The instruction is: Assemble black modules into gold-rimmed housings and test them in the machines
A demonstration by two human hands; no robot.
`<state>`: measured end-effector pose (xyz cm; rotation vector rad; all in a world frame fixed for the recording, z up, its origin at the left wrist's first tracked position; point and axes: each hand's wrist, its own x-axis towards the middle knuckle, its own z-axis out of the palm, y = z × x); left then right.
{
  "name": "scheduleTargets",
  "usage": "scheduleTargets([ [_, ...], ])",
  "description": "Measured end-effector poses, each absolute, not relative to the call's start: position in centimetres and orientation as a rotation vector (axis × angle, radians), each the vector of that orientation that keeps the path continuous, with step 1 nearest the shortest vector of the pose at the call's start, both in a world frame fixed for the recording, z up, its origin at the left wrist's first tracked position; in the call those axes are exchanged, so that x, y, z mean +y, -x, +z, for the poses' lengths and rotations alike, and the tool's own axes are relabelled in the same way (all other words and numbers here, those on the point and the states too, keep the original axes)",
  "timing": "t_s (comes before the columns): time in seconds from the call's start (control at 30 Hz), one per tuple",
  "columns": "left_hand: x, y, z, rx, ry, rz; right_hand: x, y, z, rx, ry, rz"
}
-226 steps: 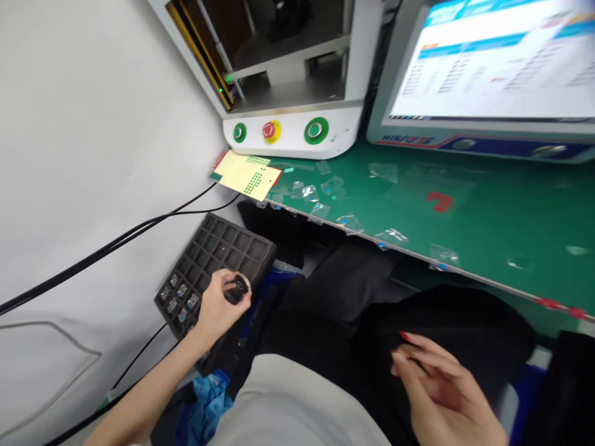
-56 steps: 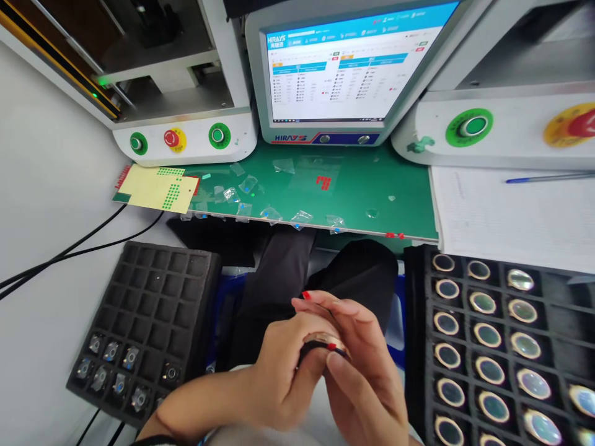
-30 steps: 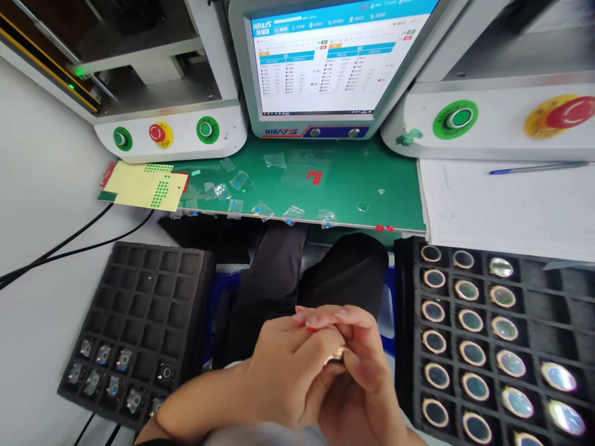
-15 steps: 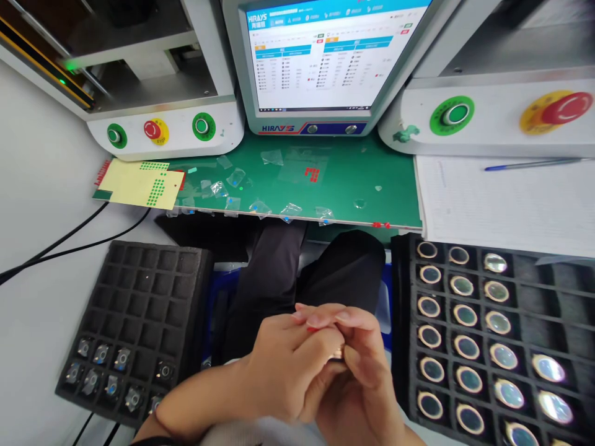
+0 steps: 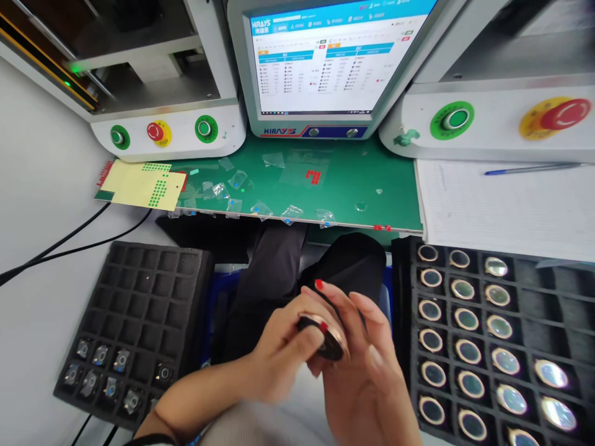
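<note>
As left hand [image 5: 281,356] pinches one disc [image 5: 329,339], right hand [image 5: 372,378] touching, two trays [image 5: 153,291]

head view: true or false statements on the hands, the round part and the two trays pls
1. The left hand pinches a round copper-rimmed part, with the right hand open close behind it. True.
2. The right tray has only empty pockets. False: most hold round lenses.
3. The blue pen lies on the green mat. False: it lies on the white paper sheet.
4. The left tray holds small parts only in its near rows. True.
5. The monitor is dark. False: it is lit and shows tables.
</note>
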<state>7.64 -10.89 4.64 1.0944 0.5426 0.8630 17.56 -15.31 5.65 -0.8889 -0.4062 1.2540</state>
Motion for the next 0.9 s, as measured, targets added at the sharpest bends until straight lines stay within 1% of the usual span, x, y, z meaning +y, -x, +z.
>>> scheduleTargets([
  [0.07, -10.9, -7.6, 4.7, 0.456, -0.598, 0.760, -15.3, -18.0, 5.5, -0.455, 0.926, 1.189],
  [0.13, -10.7, -7.7, 4.9, 0.348, -0.341, 0.691, -15.3, -18.3, 5.4, -0.482, 0.948, 1.142],
  [0.27, -10.4, -7.8, 5.2, 0.283, -0.218, 0.635, -15.2, -18.6, 5.1, -0.472, 0.980, 1.108],
  [0.4, -10.7, -7.8, 5.5, 0.325, -0.252, 0.638, -14.7, -18.4, 4.7, -0.424, 1.014, 1.007],
  [0.47, -10.2, -7.6, 5.6, 0.404, -0.338, 0.668, -14.3, -18.5, 4.3, -0.402, 1.019, 0.940],
  [0.53, -8.3, -7.5, 5.5, 0.576, -0.524, 0.711, -13.9, -18.8, 3.7, -0.359, 1.052, 0.891],
  [0.67, -0.1, -7.8, 4.8, 1.228, -1.407, 0.617, -14.1, -20.1, 1.9, -0.265, 1.148, 0.889],
  [0.7, 2.3, -8.0, 4.5, 1.317, -1.537, 0.595, -14.2, -20.5, 1.4, -0.256, 1.157, 0.903],
  [0.8, 8.3, -8.7, 3.7, 1.478, -1.736, 0.585, -14.8, -21.6, 0.1, -0.239, 1.162, 0.956],
  [0.9, 10.9, -9.2, 2.6, 1.598, -1.856, 0.533, -14.9, -22.4, 0.0, -0.195, 1.178, 0.954],
])
